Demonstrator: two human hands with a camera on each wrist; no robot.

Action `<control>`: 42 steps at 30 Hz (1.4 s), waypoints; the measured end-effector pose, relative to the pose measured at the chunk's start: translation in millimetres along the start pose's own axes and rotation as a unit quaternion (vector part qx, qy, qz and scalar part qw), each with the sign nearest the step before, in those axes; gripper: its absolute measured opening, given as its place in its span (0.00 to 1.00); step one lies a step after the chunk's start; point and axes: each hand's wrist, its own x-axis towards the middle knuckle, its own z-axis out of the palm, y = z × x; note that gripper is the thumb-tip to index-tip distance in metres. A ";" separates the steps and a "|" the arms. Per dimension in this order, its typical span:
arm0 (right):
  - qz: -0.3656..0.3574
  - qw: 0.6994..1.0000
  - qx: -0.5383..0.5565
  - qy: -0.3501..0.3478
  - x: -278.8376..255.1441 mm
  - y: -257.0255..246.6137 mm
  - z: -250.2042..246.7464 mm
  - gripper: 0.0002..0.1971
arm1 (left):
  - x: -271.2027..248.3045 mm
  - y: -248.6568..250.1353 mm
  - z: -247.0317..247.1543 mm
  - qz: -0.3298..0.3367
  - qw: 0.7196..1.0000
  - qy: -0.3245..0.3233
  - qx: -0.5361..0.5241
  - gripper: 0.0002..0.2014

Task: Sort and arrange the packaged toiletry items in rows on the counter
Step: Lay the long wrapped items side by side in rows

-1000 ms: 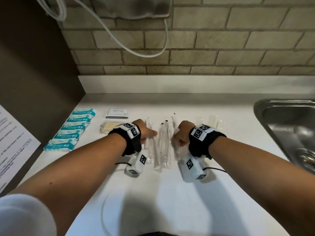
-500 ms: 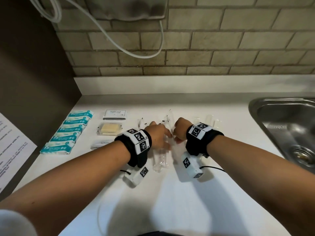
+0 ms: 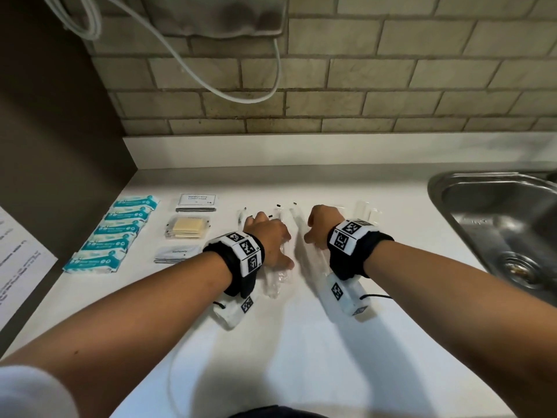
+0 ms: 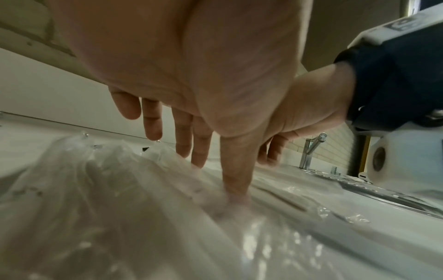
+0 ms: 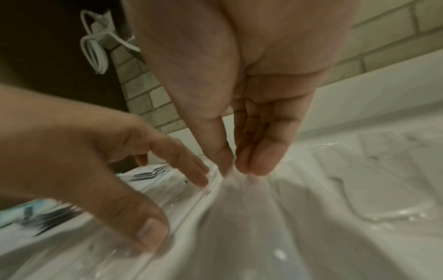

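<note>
Several clear-wrapped toothbrush packets (image 3: 278, 276) lie side by side at the counter's middle. My left hand (image 3: 271, 236) lies on them with straight, spread fingers (image 4: 199, 157), thumb pressing the plastic (image 4: 120, 208). Just to the right, my right hand (image 3: 313, 233) pinches the wrapper of one clear packet (image 5: 251, 208) between thumb and fingertips (image 5: 260, 164), and the film bunches under them. A row of teal packets (image 3: 120, 233) lies at the far left. Beside it lie a shampoo sachet (image 3: 196, 202), a yellow-filled packet (image 3: 187, 227) and a toothpaste packet (image 3: 177, 254) in a column.
A steel sink (image 3: 497, 224) is set into the counter at the right, with a tap (image 4: 311, 149) behind it. More clear packets (image 3: 367, 211) lie beyond my right hand. A brown wall panel (image 3: 60, 146) bounds the left side. A white cable (image 3: 211, 86) hangs on the brick wall.
My left hand has slid right from the packets' left edge onto them and flattened. My right hand has stayed over the right packets, keeping its pinch.
</note>
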 end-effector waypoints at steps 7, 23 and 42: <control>-0.081 0.991 -0.098 -0.049 -5.8 -16.5 15.8 0.16 | -12.3 -8.5 -4.2 0.004 0.999 -0.036 -0.023 0.33; -0.170 0.975 -0.137 -0.036 -17.5 -28.8 4.2 0.25 | -6.1 -67.5 -30.4 -0.023 0.999 0.034 -0.006 0.28; -0.201 0.937 -0.267 -0.103 -19.7 -75.7 46.2 0.23 | -30.0 -92.3 -2.7 0.012 0.987 -0.034 0.154 0.40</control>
